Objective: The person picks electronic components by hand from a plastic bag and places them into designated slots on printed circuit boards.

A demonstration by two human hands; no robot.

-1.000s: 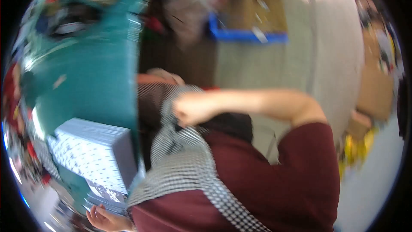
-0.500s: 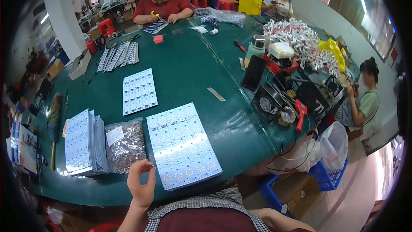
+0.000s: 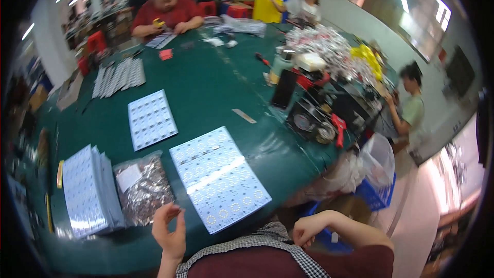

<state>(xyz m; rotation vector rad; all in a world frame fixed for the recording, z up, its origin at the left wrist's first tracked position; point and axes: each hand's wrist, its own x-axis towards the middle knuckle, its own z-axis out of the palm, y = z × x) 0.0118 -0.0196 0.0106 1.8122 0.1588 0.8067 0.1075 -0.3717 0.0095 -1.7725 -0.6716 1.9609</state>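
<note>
My left hand is over the table's near edge, beside a clear plastic bag full of small dark parts. Its thumb and fingers are pinched together; whatever they hold is too small to name. To the right of it lies a white sheet of printed circuit boards with rings of pads and a few small dark parts near its far end. My right hand is in front of my apron, right of the sheet, its fingers curled closed. What is in it, if anything, is hidden.
A thick stack of board sheets stands left of the bag. Farther off lie another sheet with dark parts and a metal strip. At right are a phone, a red glue gun and a white-part heap. Co-workers sit around.
My right hand has come into view at the lower right, in front of the apron. The view has tilted and shifted; my left hand keeps its pinch near the bag.
</note>
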